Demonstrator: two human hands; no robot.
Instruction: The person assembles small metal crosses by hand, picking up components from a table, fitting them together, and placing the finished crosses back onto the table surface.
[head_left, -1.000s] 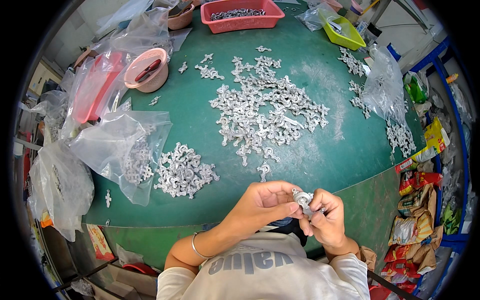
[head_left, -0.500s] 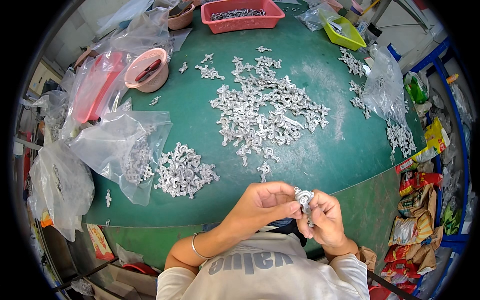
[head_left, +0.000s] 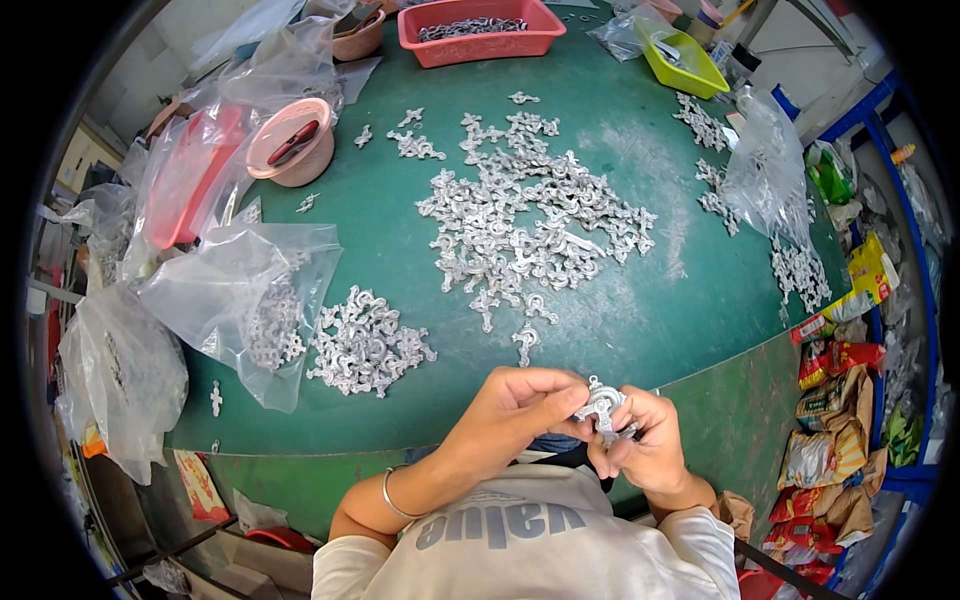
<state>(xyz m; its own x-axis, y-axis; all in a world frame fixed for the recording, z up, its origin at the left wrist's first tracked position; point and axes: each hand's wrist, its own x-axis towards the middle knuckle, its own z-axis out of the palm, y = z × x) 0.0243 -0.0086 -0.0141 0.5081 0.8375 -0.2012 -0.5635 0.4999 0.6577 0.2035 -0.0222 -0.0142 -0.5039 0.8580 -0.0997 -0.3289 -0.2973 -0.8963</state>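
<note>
Close to my body, at the near edge of the table, both hands meet around a small grey metal casting (head_left: 602,400) with a curved middle and small ring ends. My left hand (head_left: 530,405) pinches its left side between thumb and fingertips. The fingers of my right hand (head_left: 648,438) close on its lower right side; whether a second piece lies in them I cannot tell. Just beyond my hands a loose casting (head_left: 526,342) lies on the table. Farther off spreads a large heap of similar castings (head_left: 530,220), and to the left sits a smaller, denser pile (head_left: 368,343).
The green table (head_left: 560,345) carries clear plastic bags (head_left: 240,290) at left and another bag (head_left: 768,170) at right. A pink basket (head_left: 300,160) with a red-handled tool, a red tray (head_left: 480,40) of metal parts and a yellow-green tray (head_left: 685,65) stand farther back. Blue shelving (head_left: 885,190) borders the right.
The casting has turned between my fingers, showing a different side with its lower end swung toward the right. My hands stay in nearly the same place.
</note>
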